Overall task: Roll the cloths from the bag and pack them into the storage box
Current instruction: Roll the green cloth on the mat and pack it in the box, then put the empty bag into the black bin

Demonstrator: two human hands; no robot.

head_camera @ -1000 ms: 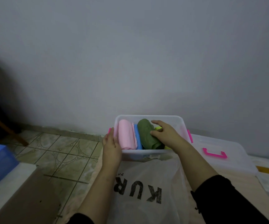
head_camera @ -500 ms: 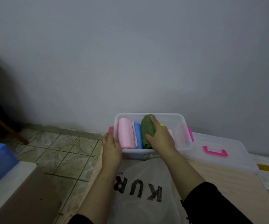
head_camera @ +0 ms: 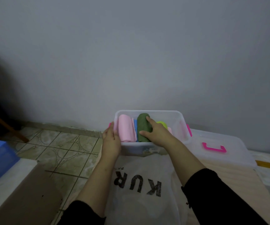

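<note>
The green roll [head_camera: 143,127] lies in the box [head_camera: 183,127], its long axis running 12 to 6 o'clock, away from the person. It sits mid-box, with a blue roll [head_camera: 135,127] touching it at 9 o'clock and a pink roll [head_camera: 125,129] beyond that against the box's left wall. At 3 o'clock of the green roll a yellow-green roll [head_camera: 161,123] and a paler pink cloth [head_camera: 170,130] peek out from behind the right hand [head_camera: 157,133].

The right hand is the nearer grip: it lies directly on the green roll, index finger stretched along its top, thumb curled round its near end, so it holds the roll. The left hand [head_camera: 110,140] rests flat against the box's left wall at 9 o'clock, fingers straight, likely steadying it.

At 6 o'clock the bag [head_camera: 140,200] lies flat on the table [head_camera: 228,184], looking nearly empty. The lid [head_camera: 215,143] with its pink handle [head_camera: 214,148] waits at 3 o'clock.
</note>
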